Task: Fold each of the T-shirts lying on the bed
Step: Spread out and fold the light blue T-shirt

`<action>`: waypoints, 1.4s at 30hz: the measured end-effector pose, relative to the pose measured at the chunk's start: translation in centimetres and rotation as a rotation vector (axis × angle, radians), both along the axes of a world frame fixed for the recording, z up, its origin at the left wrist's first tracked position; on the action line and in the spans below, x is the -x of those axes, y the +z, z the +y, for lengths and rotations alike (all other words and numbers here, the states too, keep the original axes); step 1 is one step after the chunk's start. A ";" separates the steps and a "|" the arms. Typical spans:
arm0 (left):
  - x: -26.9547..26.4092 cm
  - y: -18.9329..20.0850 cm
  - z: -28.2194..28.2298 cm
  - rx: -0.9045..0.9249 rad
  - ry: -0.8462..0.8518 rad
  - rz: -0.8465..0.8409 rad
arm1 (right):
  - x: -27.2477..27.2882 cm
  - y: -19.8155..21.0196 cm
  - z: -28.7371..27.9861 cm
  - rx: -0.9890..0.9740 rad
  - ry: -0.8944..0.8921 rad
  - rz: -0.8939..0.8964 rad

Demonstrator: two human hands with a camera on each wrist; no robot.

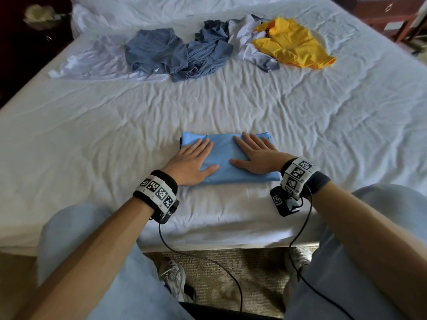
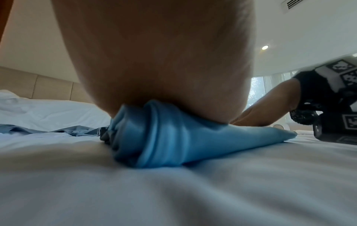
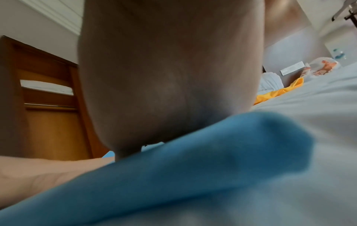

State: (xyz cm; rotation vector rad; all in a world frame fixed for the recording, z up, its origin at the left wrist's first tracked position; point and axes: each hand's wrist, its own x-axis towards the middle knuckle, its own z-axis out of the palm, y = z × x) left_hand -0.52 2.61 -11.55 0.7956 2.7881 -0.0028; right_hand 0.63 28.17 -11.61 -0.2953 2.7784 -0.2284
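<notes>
A light blue T-shirt [image 1: 223, 155] lies folded into a small rectangle near the front edge of the bed [image 1: 323, 139]. My left hand [image 1: 193, 161] lies flat on its left half, fingers straight. My right hand [image 1: 256, 155] presses flat on its right half. In the left wrist view the heel of my left hand [image 2: 154, 61] bears down on the blue T-shirt [image 2: 173, 137]. The right wrist view shows my right hand [image 3: 170, 76] resting on the blue T-shirt [image 3: 193, 168]. Unfolded shirts lie at the far side: a white one [image 1: 92, 63], two grey-blue ones [image 1: 157, 50] [image 1: 208, 54], a pale one [image 1: 247, 42] and a yellow one [image 1: 293, 42].
Pillows [image 1: 184, 8] line the head of the bed. A dark nightstand [image 1: 30, 31] stands at the far left, wooden furniture [image 1: 388, 15] at the far right. My knees and shoes [image 1: 173, 278] are at the bed's front edge above a rug [image 1: 254, 273].
</notes>
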 end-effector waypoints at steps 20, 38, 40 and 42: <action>0.0 -0.1 -0.2 0.039 0.002 -0.036 | 1.2 3.8 3.8 0.896 -0.655 0.043; -0.4 6.9 2.5 -1.243 0.106 -0.101 | -2.9 14.3 -2.3 1.134 0.036 0.353; -0.5 9.0 2.6 -1.344 0.131 -0.236 | -3.2 15.7 -2.9 1.149 0.100 0.378; -0.5 10.2 2.1 -1.357 0.154 -0.292 | -3.4 16.4 -3.2 1.152 0.115 0.418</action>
